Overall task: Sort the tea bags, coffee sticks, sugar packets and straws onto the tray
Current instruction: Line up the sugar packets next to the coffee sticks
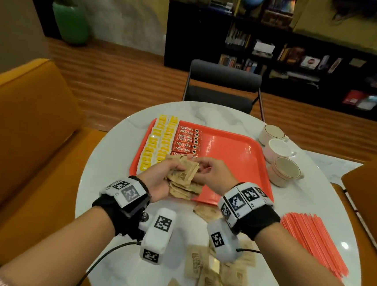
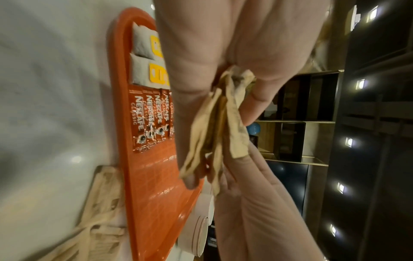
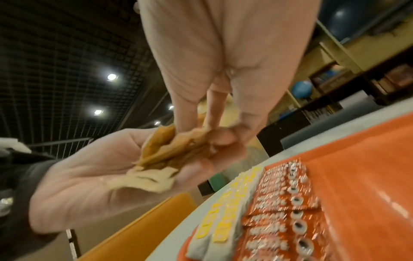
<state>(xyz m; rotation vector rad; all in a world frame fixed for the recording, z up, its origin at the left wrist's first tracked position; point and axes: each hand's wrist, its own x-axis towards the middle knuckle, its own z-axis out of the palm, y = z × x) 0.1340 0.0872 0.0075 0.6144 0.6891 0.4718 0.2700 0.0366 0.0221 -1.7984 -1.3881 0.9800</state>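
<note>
The red tray (image 1: 232,151) lies mid-table with yellow tea bags (image 1: 160,137) in its left columns and Nescafe coffee sticks (image 1: 187,140) beside them. Above the tray's near left corner my left hand (image 1: 169,168) grips a fanned bunch of brown sugar packets (image 1: 184,172). My right hand (image 1: 201,167) pinches the right end of that bunch. The left wrist view shows the sugar packets (image 2: 214,134) between thumb and fingers. In the right wrist view the sugar packets (image 3: 161,159) lie in the left palm. Orange straws (image 1: 311,240) lie in a pile on the table at the right.
Another heap of sugar packets (image 1: 185,189) lies at the tray's near edge, and loose ones (image 1: 211,276) are scattered at the table's front. Three cups (image 1: 284,170) stand right of the tray. A dark chair (image 1: 223,84) faces the far side; orange seats flank the table.
</note>
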